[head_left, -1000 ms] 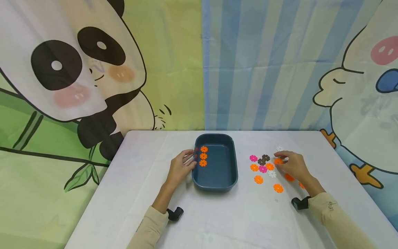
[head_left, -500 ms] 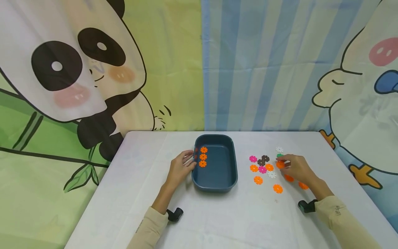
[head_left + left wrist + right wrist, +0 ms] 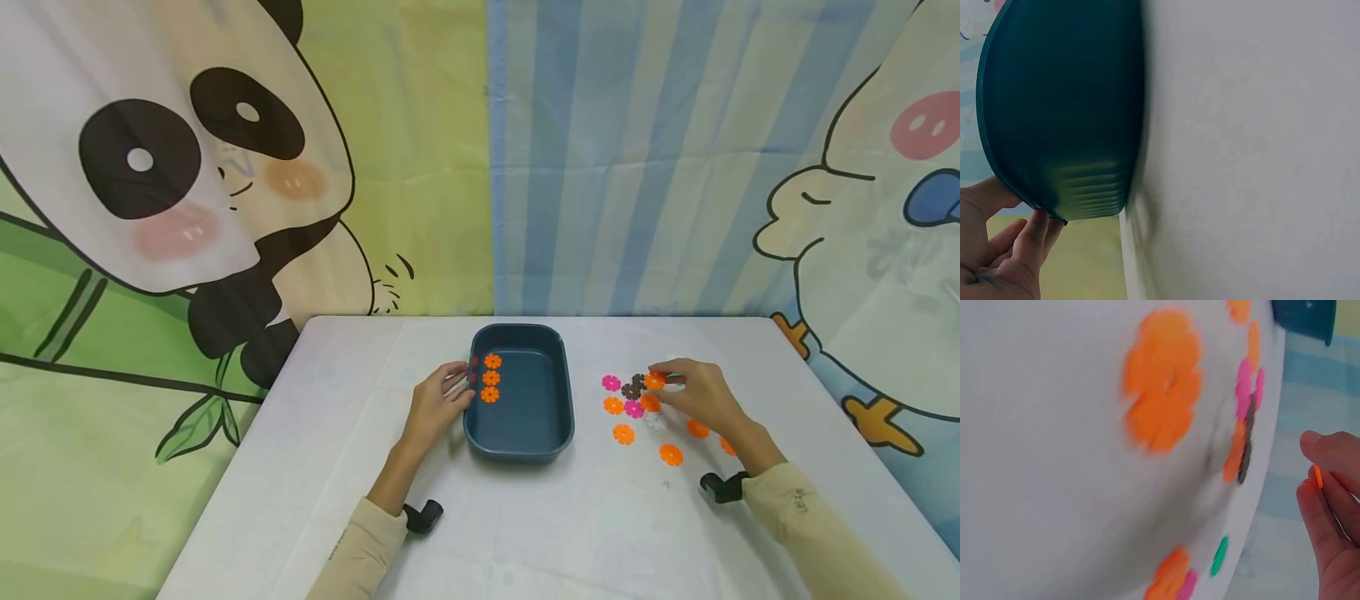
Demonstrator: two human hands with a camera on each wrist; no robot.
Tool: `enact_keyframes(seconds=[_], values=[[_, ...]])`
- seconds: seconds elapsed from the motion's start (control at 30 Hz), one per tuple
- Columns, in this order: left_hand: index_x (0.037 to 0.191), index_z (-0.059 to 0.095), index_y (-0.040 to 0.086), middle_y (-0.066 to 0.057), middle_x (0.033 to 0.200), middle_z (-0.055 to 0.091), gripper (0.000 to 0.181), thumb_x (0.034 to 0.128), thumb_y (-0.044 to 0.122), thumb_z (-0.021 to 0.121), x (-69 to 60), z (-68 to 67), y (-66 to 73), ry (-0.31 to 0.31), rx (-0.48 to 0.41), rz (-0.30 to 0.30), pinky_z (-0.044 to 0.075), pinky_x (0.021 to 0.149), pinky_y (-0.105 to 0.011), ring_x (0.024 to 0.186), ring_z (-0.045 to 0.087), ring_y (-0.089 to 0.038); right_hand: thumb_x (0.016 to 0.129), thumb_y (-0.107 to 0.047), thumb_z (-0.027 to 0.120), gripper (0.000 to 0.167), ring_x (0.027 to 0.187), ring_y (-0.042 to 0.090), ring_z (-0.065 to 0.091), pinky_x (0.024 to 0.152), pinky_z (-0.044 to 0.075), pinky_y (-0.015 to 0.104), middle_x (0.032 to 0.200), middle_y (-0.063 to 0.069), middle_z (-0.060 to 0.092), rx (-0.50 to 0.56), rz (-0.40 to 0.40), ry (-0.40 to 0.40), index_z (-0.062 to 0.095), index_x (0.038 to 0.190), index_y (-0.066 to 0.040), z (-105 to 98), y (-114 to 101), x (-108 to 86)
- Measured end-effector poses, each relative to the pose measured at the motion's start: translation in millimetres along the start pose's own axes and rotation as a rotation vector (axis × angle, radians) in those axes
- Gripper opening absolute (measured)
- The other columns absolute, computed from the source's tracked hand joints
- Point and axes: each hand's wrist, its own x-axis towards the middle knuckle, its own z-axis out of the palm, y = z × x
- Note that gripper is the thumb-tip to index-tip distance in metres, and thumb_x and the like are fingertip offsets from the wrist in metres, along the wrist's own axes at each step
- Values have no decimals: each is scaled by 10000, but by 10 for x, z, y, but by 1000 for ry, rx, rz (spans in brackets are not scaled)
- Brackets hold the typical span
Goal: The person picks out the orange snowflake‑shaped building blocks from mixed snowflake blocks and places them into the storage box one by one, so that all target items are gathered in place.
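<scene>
A dark blue rectangular tray [image 3: 525, 417] stands on the white table with three orange notched discs [image 3: 491, 378] in a column along its left inner side. My left hand [image 3: 438, 404] holds the tray's left rim; in the left wrist view its fingers [image 3: 1032, 240] meet the rim and upper wall. My right hand [image 3: 701, 392] pinches one orange notched disc [image 3: 654, 381] between thumb and fingers, raised above the table. In the right wrist view only a thin edge of that held disc [image 3: 1318, 477] shows. My right fingers partly hide the white and green discs behind them.
Right of the tray lie loose discs: pink [image 3: 611, 382], dark brown [image 3: 631, 391], white [image 3: 656, 420] and several orange ones, such as the front orange disc [image 3: 671, 455]. A green disc [image 3: 1219, 556] shows in the right wrist view. A printed curtain [image 3: 600, 167] hangs behind the table.
My right hand drew slightly back towards me with the orange disc, then moved left with it, over the loose discs. My left hand and the tray have stayed put.
</scene>
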Motion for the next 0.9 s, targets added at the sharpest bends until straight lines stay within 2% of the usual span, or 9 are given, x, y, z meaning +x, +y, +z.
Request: enact_keyframes(seconds=[0.1,0.33,0.43,0.57,0.77,0.9], values=[[1266,570,-57,-190,1310,583,472,819,-108,713,-2,-10,4,0,-9,0,537,926,-310,1208,575,-287,755,-53,837,394,895,330,701,751,596,491,1077,147,702,66,-49,48,709,1125,-7,56,-171,86],[1269,567,-56,-197,1315,576,472,822,-106,711,-3,-19,1,-2,-5,-2,533,937,-333,1214,568,-301,804,-85,805,384,972,310,687,768,608,405,1128,113,688,220,-26,21,694,1166,-26,208,-612,283],[1271,562,-62,-198,1317,574,471,826,-104,708,-1,-17,0,-9,-5,-2,531,932,-300,1219,564,-303,807,-100,808,379,970,272,687,790,603,391,1123,90,691,261,-69,24,697,1163,-32,310,-770,362],[1274,559,-67,-199,1316,574,468,831,-97,706,-5,-15,1,-17,-5,5,530,923,-270,1220,563,-303,782,-59,819,376,951,250,690,834,582,466,1111,78,696,329,-129,30,705,1138,-15,475,-960,455],[1273,560,-70,-200,1314,575,466,832,-90,710,-12,-17,-2,-17,-12,11,529,923,-276,1214,570,-288,791,-101,818,352,949,183,681,840,591,435,1095,40,691,379,-174,-15,719,1126,-59,740,-1249,571],[1276,553,-80,-220,1314,569,467,834,-94,705,-13,-19,-9,-25,-17,30,529,932,-301,1218,564,-307,782,-94,825,352,931,192,685,829,588,482,1062,66,693,405,-208,-30,721,1111,-23,904,-1415,639]])
